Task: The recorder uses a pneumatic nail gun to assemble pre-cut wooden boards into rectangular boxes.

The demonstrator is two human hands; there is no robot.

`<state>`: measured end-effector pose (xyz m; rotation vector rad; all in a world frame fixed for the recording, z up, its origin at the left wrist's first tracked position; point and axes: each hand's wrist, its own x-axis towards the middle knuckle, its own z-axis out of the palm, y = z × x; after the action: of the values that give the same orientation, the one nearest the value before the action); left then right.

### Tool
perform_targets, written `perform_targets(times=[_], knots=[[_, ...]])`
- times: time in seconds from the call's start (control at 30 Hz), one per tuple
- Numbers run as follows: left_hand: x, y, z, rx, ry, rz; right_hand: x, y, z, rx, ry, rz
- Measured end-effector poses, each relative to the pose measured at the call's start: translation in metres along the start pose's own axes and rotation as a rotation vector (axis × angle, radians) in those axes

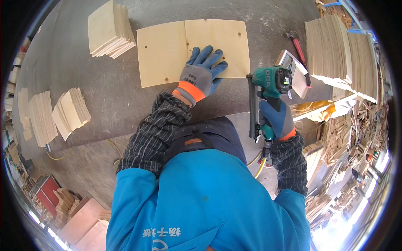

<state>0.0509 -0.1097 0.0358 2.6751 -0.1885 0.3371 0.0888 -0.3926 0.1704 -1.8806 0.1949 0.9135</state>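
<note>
My left hand [201,75], in a grey and blue work glove with an orange cuff, lies spread on a pale wooden panel [161,54]. A seam runs across the panel between two boards, with several dark knots or spots near it and toward the corners. Gripped by its handle in my gloved right hand [276,115] is a green and black pneumatic nail gun [268,81]. Its long black magazine points toward the table, just right of the panel and apart from it. A yellow air hose [260,168] leads down from the handle.
The dark table [113,96] carries a stack of wooden boards [109,29] at far left and smaller stacks [72,112] nearer. Right of the nail gun lie a red-handled hammer [299,52] and an open box [293,71]. Tall board stacks [328,48] stand along the right edge.
</note>
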Motion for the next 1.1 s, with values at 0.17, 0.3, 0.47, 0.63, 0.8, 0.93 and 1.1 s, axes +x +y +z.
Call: perform_targets(times=[0.17,0.3,0.47,0.63,0.8,0.93,1.1], knots=[[-0.002,-0.002,0.002,0.021,0.008,0.002,0.001,0.0,0.001,0.039,-0.022,-0.003],[-0.001,-0.002,0.001,0.031,0.01,0.015,0.0,0.001,-0.001,0.045,-0.026,-0.004],[0.0,0.0,0.002,0.026,0.027,0.022,-0.001,0.001,-0.003,0.089,-0.042,-0.001],[-0.001,-0.001,0.004,0.035,0.019,0.015,-0.005,-0.006,-0.002,0.029,-0.002,-0.005],[0.0,-0.002,0.003,0.053,-0.008,0.02,-0.036,-0.022,-0.007,0.104,0.091,-0.087],[-0.005,-0.005,-0.001,0.059,-0.045,0.018,-0.051,-0.018,-0.017,0.151,0.111,-0.135],[-0.001,-0.003,0.003,0.09,-0.066,0.029,-0.064,0.003,-0.019,0.117,0.188,-0.137]])
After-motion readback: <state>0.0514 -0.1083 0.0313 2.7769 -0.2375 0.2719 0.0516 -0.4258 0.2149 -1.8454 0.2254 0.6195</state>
